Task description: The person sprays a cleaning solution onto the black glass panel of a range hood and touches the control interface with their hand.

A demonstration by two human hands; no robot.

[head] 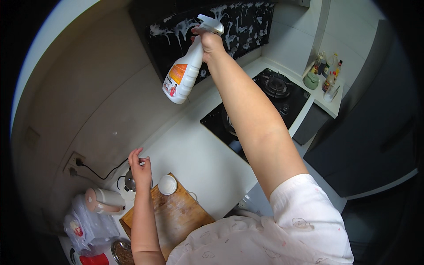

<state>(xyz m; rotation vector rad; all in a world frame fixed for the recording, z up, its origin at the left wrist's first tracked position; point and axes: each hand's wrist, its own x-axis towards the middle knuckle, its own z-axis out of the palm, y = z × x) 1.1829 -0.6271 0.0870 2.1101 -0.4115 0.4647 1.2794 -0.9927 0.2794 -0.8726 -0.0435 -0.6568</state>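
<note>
Gripped by the neck in my right hand [212,41] is a white plastic trigger spray bottle [182,78] with an orange label. It tilts in front of a black range hood panel [185,43], which carries streaks and blobs of white foam [182,29]. My left hand [140,169] hovers over the counter at the left with bent fingers and nothing in it. Behind that hand a metal kettle [130,180] is partly hidden. Close by, a white round container [167,185] stands on a wooden cutting board [175,215] marked with white powder.
Below my right arm lies a black gas cooktop [281,82]. Bottles [329,79], a green lidded pot [311,80] and a glass [331,94] crowd the far corner. At left are an electric kettle [106,200], plastic bags [89,228] and cords from a wall socket [74,164].
</note>
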